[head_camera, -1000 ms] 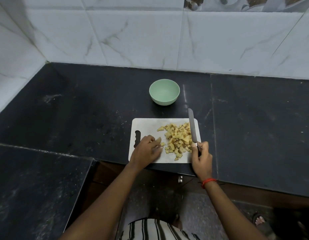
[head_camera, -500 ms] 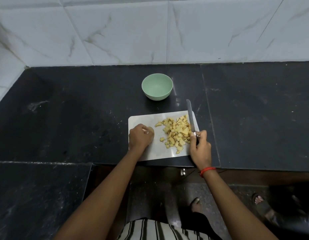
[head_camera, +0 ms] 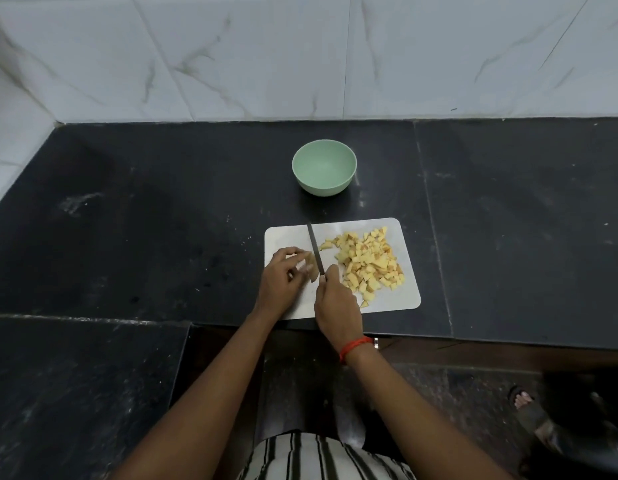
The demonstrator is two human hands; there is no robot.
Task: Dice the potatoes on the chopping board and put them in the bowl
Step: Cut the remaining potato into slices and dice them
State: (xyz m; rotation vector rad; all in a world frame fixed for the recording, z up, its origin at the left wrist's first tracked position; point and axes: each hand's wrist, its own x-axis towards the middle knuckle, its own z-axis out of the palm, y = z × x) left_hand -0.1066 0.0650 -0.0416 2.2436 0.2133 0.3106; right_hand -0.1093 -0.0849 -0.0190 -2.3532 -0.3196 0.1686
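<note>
Right hand (head_camera: 337,301) grips knife (head_camera: 314,249), now moved left of diced pile (head_camera: 368,263); left hand (head_camera: 281,277) pinches uncut potato piece (head_camera: 311,268); bowl (head_camera: 323,187) empty.

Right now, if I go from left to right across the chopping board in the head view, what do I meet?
Left hand holding a potato piece → knife, gripped by the right hand → pile of diced potatoes → bare right margin of the chopping board.
</note>
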